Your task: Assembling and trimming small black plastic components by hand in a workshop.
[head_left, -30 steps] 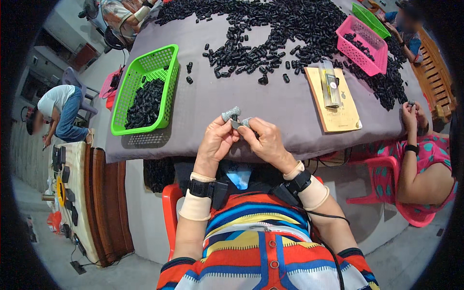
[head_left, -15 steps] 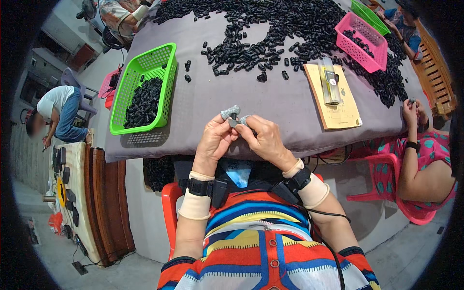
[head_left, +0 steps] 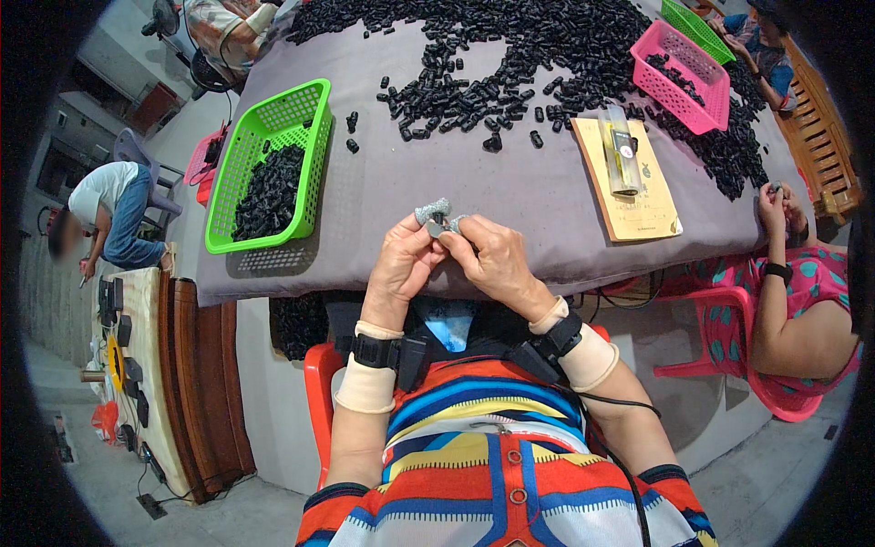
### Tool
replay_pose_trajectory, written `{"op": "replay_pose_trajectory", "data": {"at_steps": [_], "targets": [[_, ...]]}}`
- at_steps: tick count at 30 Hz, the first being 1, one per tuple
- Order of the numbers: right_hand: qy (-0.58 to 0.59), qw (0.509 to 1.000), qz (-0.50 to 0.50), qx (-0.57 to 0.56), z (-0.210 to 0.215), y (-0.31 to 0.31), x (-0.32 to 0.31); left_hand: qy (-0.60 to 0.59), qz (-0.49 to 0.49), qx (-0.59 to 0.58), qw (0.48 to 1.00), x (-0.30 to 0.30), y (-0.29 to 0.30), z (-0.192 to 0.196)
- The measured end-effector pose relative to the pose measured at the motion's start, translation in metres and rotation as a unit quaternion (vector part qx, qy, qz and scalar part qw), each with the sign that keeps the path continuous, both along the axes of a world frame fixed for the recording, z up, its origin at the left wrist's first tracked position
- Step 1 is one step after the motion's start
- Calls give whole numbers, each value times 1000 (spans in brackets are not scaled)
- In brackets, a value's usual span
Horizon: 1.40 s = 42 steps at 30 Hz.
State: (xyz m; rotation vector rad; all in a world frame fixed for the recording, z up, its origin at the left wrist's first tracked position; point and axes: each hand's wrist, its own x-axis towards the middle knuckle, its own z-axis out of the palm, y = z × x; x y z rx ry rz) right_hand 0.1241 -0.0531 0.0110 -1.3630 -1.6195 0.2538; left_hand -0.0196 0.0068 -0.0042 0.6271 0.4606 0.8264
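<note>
Above the near edge of the table, my left hand [head_left: 404, 262] and my right hand [head_left: 497, 262] meet with fingers pinched together. Between their fingertips is a small black plastic piece [head_left: 443, 221], mostly hidden by the fingers. Grey speckled finger covers [head_left: 432, 211] sit on fingertips of both hands. A green perforated basket [head_left: 318, 169], partly filled with small black pieces [head_left: 270, 193], stands to the left of my hands. Farther back lies a broad heap of similar short black plastic parts [head_left: 474, 102].
A yellowish notebook [head_left: 638, 214] with a clear plastic case [head_left: 621, 155] on it lies right of my hands. Behind it stands a pink basket [head_left: 658, 102], and a green basket [head_left: 697, 35] beyond. Co-workers sit at the right and far left; a person [head_left: 108, 201] bends over away from the table.
My fingers have shifted slightly around the small black piece, the two hands staying together in nearly the same place. The baskets and heap look the same.
</note>
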Motion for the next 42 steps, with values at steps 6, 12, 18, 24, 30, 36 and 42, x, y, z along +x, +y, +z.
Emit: {"op": "replay_pose_trajectory", "data": {"at_steps": [6,12,18,24,30,36,42], "targets": [[-9,1000,-11,0,0,1,-1,10,11,-1,1000,2,-1,0],[-25,999,-29,2,0,1,-3,18,1,11,1000,4,3,-3],[-24,999,-43,14,1,-1,-8,43,9,25,999,3,-2,5],[-9,999,-49,5,-1,4,-7,41,-6,22,999,1,0,1],[28,999,-38,25,-2,5,-8,18,-4,13,1000,2,-1,1],[130,988,-48,-61,6,3,5,-24,-14,-1,1000,5,0,1],[32,999,-6,-19,4,-1,0,-6,8,-10,1000,1,-1,-1]]}}
